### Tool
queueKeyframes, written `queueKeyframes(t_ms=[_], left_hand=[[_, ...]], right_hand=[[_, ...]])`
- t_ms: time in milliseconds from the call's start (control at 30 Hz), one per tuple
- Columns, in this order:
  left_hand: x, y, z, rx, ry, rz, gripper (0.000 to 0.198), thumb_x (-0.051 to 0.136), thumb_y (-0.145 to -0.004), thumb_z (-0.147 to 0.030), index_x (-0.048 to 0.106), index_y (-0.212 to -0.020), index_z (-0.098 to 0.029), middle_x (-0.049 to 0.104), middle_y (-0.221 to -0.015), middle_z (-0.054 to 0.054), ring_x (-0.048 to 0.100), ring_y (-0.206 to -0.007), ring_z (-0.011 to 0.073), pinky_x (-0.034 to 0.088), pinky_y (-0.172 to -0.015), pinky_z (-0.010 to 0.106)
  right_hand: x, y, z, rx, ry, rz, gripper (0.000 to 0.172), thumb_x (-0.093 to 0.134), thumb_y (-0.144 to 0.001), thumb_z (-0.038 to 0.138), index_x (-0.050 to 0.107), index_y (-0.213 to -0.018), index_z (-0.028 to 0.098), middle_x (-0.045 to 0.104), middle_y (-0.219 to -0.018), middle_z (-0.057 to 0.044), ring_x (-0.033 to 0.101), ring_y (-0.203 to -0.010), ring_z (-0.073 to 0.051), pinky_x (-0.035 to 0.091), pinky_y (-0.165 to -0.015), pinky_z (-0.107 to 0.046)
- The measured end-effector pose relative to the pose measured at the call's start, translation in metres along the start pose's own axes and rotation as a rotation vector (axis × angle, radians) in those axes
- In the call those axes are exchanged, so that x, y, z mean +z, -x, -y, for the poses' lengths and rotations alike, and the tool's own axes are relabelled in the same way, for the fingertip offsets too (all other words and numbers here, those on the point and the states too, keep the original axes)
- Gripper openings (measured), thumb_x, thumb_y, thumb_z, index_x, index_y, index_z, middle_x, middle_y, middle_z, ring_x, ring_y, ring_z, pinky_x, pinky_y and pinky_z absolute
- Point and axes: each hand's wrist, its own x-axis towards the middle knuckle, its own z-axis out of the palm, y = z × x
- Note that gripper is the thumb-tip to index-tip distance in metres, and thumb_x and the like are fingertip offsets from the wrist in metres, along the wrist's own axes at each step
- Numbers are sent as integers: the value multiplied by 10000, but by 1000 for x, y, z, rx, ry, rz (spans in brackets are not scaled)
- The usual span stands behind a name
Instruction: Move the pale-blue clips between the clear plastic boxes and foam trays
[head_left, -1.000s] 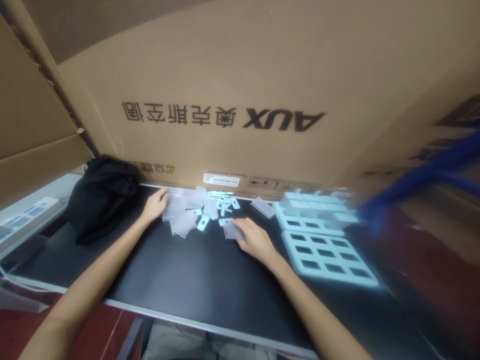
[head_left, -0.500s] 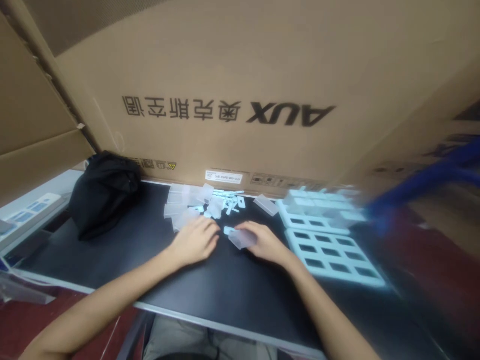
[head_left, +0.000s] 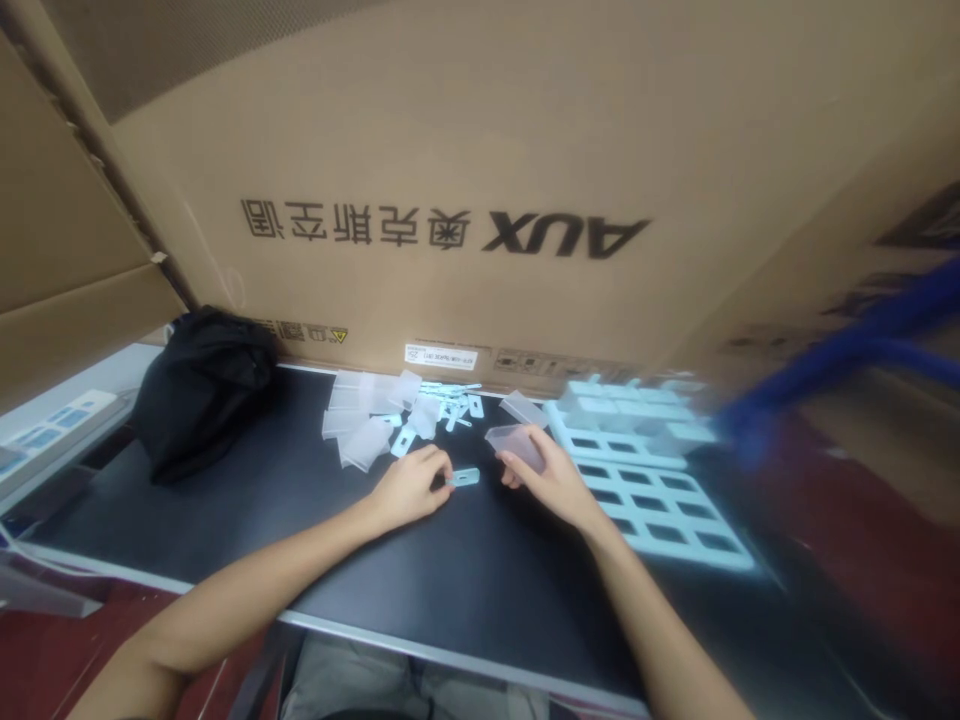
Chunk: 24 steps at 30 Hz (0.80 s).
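Between the thumb and fingers of my left hand is one end of a small light-blue plastic tab with a slot in it. My right hand holds a clear frosted plastic sleeve, its wide end pointing left. A gap of dark table lies between tab and sleeve. Behind my left hand lie several more frosted sleeves, partly overlapping. Beside them is a loose pile of light-blue tabs, with one tab nearer my left hand. Another sleeve rests just behind my right hand.
Light-blue trays with square openings are at the right, with several blocks on the rear one. A black cloth bag sits at the left near a white power strip. A large cardboard box walls the back; a blue bar crosses the right.
My right hand has moved right and slightly up with the sleeve. My left hand has shifted right and down and now pinches the blue tab, which was by the sleeve before.
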Motion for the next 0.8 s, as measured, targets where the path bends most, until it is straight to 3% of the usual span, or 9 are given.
queueKeyframes(t_ms=[200,300,467,633,800], left_hand=[[5,-4,-5,-81,364,-219,101,664,-813,-158,627,-885,-219,679,-818,10,660,-733,160,560,-698,289],[1,-3,-11,-99,374,-333,135,662,-821,-167,659,-939,-233,679,-823,20,666,-748,176,573,-724,329],[-4,0,-19,-77,432,-409,47,653,-882,-216,684,-908,-237,660,-840,42,651,-738,183,595,-706,357],[-3,2,-23,44,627,-306,95,688,-924,-288,684,-974,-207,673,-997,88,680,-875,181,630,-728,305],[-8,5,-19,102,766,-119,136,708,-934,-263,663,-1016,-164,633,-1351,177,705,-1097,223,634,-829,309]], right_hand=[[-2,1,3,66,-76,159,437,642,-902,627,552,-1000,211,735,-843,-39,698,-625,-167,564,-589,-301],[-1,3,5,89,-146,278,440,645,-911,614,550,-1029,200,728,-812,-31,664,-558,-139,534,-529,-267],[6,8,12,98,-191,380,437,658,-908,605,553,-1023,197,721,-786,-27,631,-522,-116,507,-489,-236],[12,10,14,118,-193,440,452,659,-910,600,551,-1085,197,717,-785,-14,611,-504,-97,509,-482,-217],[11,11,17,117,-224,502,448,660,-918,576,540,-1135,202,716,-808,-12,612,-511,-95,498,-472,-206]])
